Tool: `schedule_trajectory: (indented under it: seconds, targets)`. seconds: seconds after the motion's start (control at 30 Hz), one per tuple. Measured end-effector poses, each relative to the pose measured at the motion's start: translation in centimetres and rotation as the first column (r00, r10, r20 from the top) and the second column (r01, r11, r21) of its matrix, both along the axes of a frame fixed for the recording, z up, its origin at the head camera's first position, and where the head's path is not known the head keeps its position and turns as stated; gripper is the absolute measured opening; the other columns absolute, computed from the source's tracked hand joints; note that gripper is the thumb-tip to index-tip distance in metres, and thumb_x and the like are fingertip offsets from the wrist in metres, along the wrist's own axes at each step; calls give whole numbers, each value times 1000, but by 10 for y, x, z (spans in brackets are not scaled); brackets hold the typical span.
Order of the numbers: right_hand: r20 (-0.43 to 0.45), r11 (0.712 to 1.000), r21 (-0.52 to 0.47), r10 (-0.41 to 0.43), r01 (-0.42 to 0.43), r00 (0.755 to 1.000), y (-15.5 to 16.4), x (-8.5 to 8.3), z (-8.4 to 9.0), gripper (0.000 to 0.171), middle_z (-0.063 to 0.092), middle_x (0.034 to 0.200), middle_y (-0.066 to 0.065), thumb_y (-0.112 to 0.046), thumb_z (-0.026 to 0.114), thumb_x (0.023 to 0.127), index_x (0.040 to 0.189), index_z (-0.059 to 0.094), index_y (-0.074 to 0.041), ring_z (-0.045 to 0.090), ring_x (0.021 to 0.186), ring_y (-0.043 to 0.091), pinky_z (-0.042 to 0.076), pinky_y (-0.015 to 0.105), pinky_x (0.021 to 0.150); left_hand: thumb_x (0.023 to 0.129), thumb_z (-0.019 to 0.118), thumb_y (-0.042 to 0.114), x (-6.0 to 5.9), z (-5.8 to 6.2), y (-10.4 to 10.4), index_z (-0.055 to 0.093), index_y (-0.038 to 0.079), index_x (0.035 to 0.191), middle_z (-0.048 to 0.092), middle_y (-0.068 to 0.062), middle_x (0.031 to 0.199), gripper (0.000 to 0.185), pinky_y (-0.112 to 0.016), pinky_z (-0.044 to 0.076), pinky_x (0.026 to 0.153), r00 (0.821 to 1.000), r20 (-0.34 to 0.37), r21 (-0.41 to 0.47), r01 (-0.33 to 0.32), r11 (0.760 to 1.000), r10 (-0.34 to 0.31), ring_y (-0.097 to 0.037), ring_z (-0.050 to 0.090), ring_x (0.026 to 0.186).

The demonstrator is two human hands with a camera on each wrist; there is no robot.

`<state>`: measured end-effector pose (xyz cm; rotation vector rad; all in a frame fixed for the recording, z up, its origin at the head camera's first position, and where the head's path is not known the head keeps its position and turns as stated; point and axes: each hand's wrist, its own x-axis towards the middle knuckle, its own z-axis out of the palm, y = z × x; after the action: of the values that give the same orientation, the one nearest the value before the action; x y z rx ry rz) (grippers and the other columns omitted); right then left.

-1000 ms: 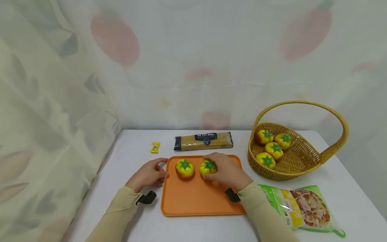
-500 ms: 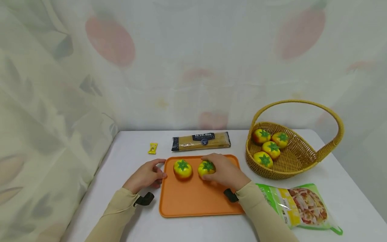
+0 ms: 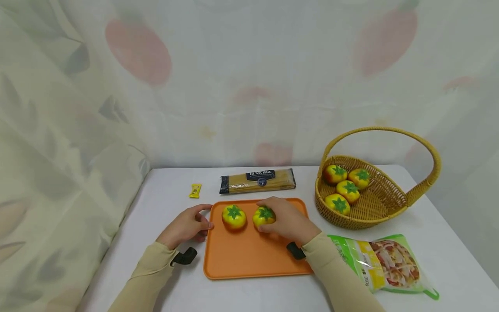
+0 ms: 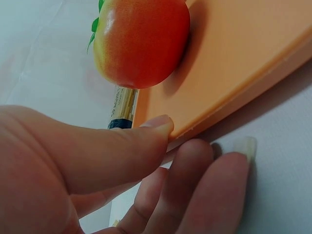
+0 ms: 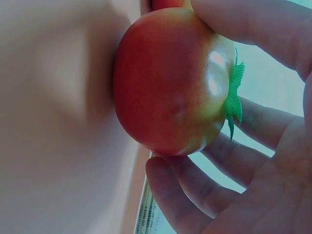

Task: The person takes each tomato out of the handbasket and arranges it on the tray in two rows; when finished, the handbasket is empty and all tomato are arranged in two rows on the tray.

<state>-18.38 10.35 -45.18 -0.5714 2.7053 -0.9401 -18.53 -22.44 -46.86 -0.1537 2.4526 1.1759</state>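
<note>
On the orange tray (image 3: 253, 260) two yellow-red tomatoes with green leafy tops sit side by side near its far edge. My right hand (image 3: 289, 220) holds the right tomato (image 3: 260, 220), thumb and fingers round its sides; in the right wrist view this tomato (image 5: 168, 83) rests against the tray. The left tomato (image 3: 234, 222) stands untouched. At the tray's left rim, my left hand (image 3: 183, 226) pinches the edge. Its thumb (image 4: 122, 153) lies on top of the rim in the left wrist view, with the other fingers curled below.
A wicker basket (image 3: 374, 208) with a tall handle and several tomatoes stands at the right. In front of it lies a green-and-yellow food bag (image 3: 390, 264). Behind the tray is a spaghetti packet (image 3: 257, 180), and a small yellow wrapped candy (image 3: 195, 190) lies to its left.
The whole head view has shifted slightly, so everything appears a little further left. Both hands keep their places on the tray rim and the right tomato.
</note>
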Motion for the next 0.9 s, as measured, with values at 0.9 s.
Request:
schedule_trajectory:
  seconds: [0.9]
  targets:
    - [-24,1000,-20,17,-18,1000,1,1,7,72,62,152,5,-34,90,90,152,60,-15,60,134,27,50,51,118,98,80,15,-1,1,-1,52,13,157,68,-12,103,65,-33,65,69,1000,-11,16,29,999,-29,-20,69,75]
